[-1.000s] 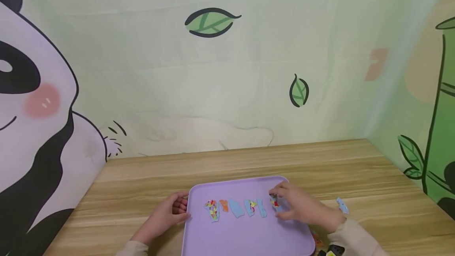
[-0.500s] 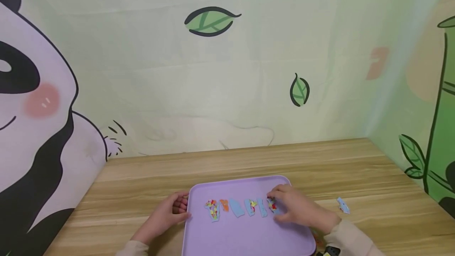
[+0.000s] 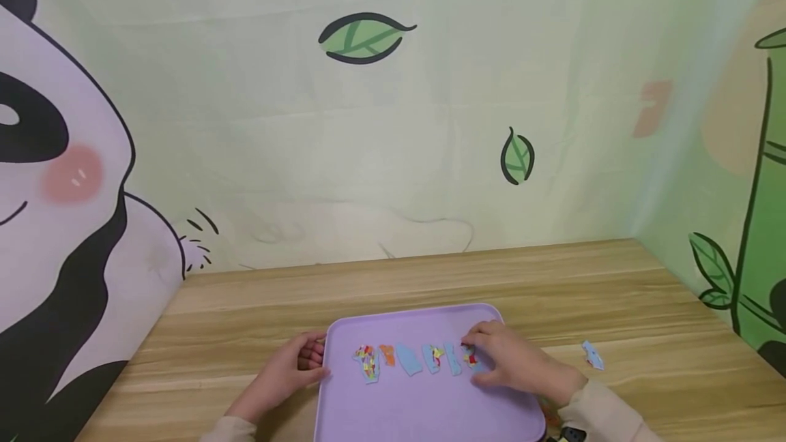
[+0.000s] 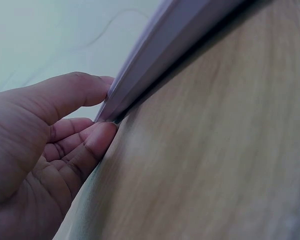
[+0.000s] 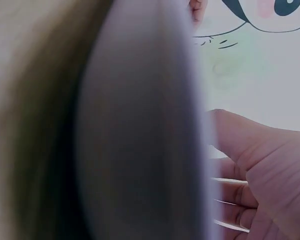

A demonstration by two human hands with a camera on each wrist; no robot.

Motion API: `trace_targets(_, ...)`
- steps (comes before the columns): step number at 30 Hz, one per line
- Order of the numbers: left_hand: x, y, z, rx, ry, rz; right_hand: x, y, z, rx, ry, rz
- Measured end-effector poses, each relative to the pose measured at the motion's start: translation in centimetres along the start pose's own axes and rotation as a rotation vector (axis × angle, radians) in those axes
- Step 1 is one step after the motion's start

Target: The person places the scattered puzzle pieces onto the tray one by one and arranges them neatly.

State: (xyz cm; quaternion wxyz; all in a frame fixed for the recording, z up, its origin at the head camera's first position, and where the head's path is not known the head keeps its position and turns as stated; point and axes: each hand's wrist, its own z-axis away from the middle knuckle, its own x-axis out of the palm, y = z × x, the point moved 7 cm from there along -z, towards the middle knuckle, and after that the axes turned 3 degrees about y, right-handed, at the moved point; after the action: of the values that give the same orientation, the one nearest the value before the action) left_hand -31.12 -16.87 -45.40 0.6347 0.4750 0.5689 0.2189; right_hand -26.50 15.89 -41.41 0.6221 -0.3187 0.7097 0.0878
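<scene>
My right hand (image 3: 518,361) is arching over its work, thumb and fingers half bent with a narrow gap between the tips, and in that gap I am pinching a thin light-blue piece patched with red and yellow (image 3: 470,359). A blurred rim is filling the right wrist view, so I cannot say whether this piece is touching what is beneath it.

Under my right fingers a shallow lilac tray (image 3: 424,411) with rounded corners is spreading. Just left of those fingertips a narrow plain light-blue strip (image 3: 453,359) is lying; ever farther from them, in one row, a light-blue piece with a multicoloured patch (image 3: 432,358), a broader plain light-blue piece (image 3: 408,359), a small orange piece (image 3: 387,355) and a long mosaic-patterned piece (image 3: 368,365) are following.

My left hand (image 3: 288,363) is holding the tray's left edge, fingers curled, thumb touching the rim. Right of my right fingers, well apart, a ragged light-blue scrap (image 3: 593,356) is resting on the wood-grain table (image 3: 264,299). Beyond both hands a pale-green backdrop (image 3: 417,155) is rising, a black-and-white painted panda (image 3: 92,224) showing on my left.
</scene>
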Motion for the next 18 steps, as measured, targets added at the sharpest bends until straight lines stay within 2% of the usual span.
trace_targets(6,0.0,0.0,0.0,-0.003,0.006,-0.001,-0.7,0.1,0.1,-0.016,0.018,-0.048)
trace_targets(15,0.0,0.6,0.3,-0.004,-0.002,0.014,-2.9,0.2,0.7,-0.052,0.063,-0.064)
trace_targets(18,0.0,0.7,0.3,-0.008,0.000,0.014,-3.3,0.5,1.1,-0.032,0.061,-0.067)
